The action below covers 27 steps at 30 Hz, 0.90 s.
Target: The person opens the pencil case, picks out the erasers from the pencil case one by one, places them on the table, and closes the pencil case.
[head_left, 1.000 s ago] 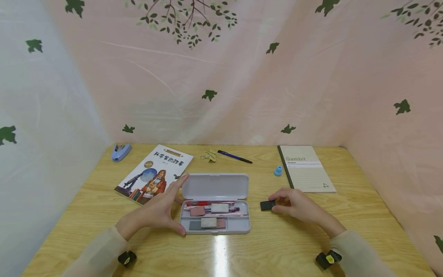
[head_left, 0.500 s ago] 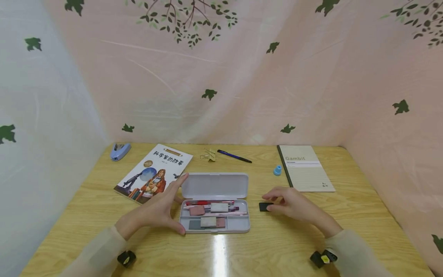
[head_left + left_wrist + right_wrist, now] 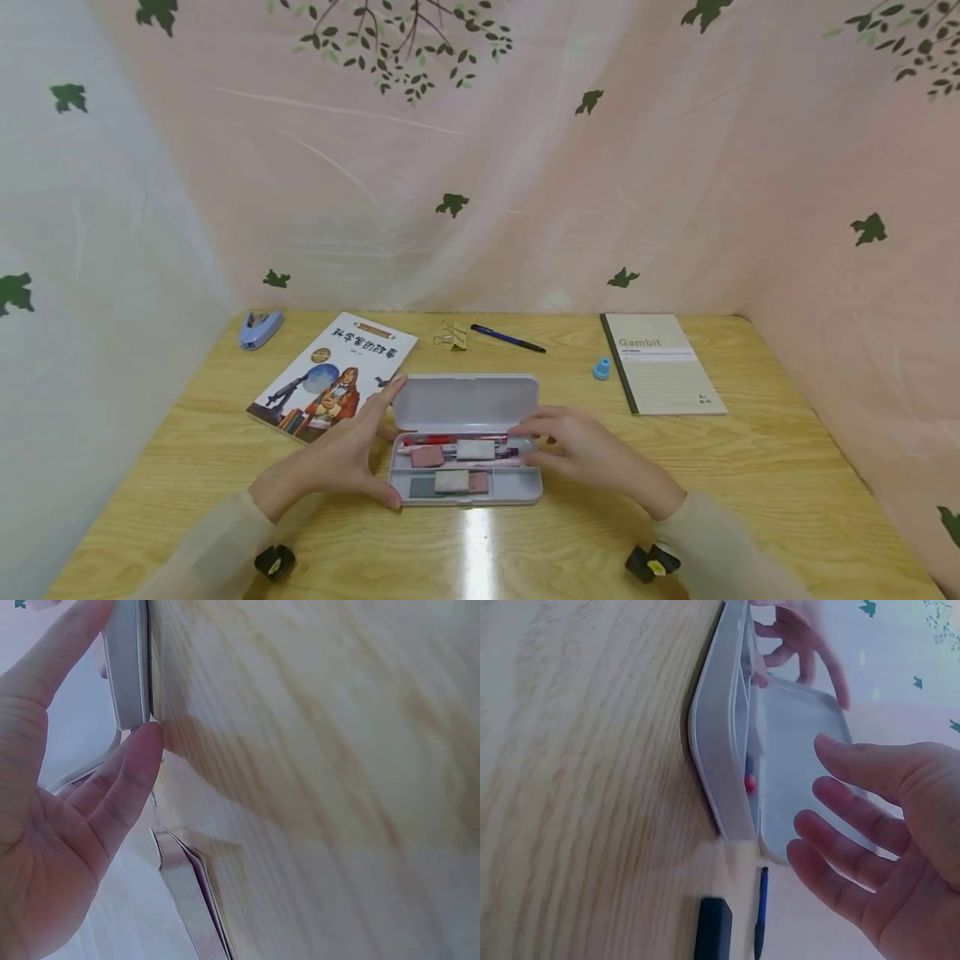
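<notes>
A white pencil case (image 3: 517, 493) stands with its lid (image 3: 465, 404) raised in the head view. Inside lie several pens (image 3: 435, 439), pink erasers (image 3: 427, 456), whitish erasers (image 3: 452, 481) and a flat grey piece (image 3: 422, 487). My left hand (image 3: 337, 454) spreads along its left side, thumb at the front corner and a finger by the lid. Over the right end hovers my right hand (image 3: 581, 450), fingers slightly bent, holding nothing in the right wrist view. A small black block (image 3: 714, 930) lies on the table there; the right hand hides it in the head view.
A picture-cover book (image 3: 337, 375) and a blue stapler (image 3: 261, 329) lie left. Behind the case are a gold binder clip (image 3: 457, 337) and a blue pen (image 3: 508, 338). A small blue cone-shaped piece (image 3: 602, 368) and a notebook (image 3: 667, 367) lie right.
My right hand has let go of the black block on the table and moved left to the right end of the pencil case. My left hand has stayed in place.
</notes>
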Tool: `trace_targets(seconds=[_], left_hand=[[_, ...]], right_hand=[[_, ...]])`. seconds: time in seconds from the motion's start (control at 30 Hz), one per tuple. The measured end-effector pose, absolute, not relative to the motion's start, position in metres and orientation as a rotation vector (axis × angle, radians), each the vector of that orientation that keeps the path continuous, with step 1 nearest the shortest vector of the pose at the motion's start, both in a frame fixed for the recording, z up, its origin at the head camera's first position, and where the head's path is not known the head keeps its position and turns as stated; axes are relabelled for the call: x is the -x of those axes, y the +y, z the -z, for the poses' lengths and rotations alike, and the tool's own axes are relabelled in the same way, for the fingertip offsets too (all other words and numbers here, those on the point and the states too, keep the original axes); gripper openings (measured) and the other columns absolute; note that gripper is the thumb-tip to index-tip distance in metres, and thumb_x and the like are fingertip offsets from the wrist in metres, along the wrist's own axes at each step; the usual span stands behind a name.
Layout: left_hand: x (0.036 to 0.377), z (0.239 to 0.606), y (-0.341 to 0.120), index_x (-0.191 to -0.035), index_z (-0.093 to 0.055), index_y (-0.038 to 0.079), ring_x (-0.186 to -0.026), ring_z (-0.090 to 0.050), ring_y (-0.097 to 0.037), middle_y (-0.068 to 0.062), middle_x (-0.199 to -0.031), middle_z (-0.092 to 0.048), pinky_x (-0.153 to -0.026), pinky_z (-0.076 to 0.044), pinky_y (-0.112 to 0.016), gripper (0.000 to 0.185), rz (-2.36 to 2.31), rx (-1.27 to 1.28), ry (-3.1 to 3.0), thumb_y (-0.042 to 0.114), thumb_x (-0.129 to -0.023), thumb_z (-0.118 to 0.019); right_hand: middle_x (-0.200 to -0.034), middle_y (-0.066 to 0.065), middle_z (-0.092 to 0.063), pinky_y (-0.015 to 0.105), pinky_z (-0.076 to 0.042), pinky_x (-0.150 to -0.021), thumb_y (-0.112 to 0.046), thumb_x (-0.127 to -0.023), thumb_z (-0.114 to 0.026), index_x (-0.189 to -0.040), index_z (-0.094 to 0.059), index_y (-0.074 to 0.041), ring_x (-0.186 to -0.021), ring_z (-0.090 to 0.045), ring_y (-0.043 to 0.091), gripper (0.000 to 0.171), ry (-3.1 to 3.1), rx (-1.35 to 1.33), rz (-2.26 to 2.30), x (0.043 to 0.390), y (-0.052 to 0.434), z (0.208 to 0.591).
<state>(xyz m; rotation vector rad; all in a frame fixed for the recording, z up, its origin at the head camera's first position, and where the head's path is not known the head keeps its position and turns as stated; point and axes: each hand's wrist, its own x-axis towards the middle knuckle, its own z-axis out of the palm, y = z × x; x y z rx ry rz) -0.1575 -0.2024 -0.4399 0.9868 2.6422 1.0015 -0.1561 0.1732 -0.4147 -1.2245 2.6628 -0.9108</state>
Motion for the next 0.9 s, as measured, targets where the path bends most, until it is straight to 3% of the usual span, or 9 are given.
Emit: trace_targets(seconds=[0.2,0.6,0.9], left_hand=[[0.157,0.439,-0.203,-0.163,0.009,0.030,-0.106,-0.066,-0.013,-0.015,-0.162,-0.024,-0.088,-0.053,-0.047,0.151,-0.974,-0.957,2.666,0.056,-0.058,-0.095],[0.157,0.441,-0.203,-0.164,0.009,0.026,-0.107,-0.066,-0.010,-0.017,-0.168,-0.005,-0.094,-0.050,-0.052,0.149,-0.940,-0.966,2.675,0.061,-0.059,-0.092],[0.154,0.441,-0.204,-0.164,0.007,0.024,-0.109,-0.066,-0.011,-0.018,-0.168,-0.008,-0.095,-0.049,-0.055,0.149,-0.948,-0.968,2.662,0.062,-0.059,-0.091]], right_hand=[[-0.116,0.003,-0.070,0.029,-0.054,-0.078,-0.022,-0.094,-0.075,-0.124,-0.073,-0.009,-0.096,-0.065,0.017,0.033,2.647,1.217,0.865,0.162,0.147,0.421],[-0.111,0.004,-0.071,0.029,-0.054,-0.082,-0.024,-0.089,-0.080,-0.118,-0.076,-0.008,-0.097,-0.066,0.013,0.033,2.736,1.165,0.698,0.160,0.123,0.425],[-0.106,0.003,-0.068,0.024,-0.051,-0.073,-0.021,-0.090,-0.080,-0.116,-0.076,-0.006,-0.086,-0.061,0.010,0.030,2.730,1.145,0.756,0.158,0.125,0.431]])
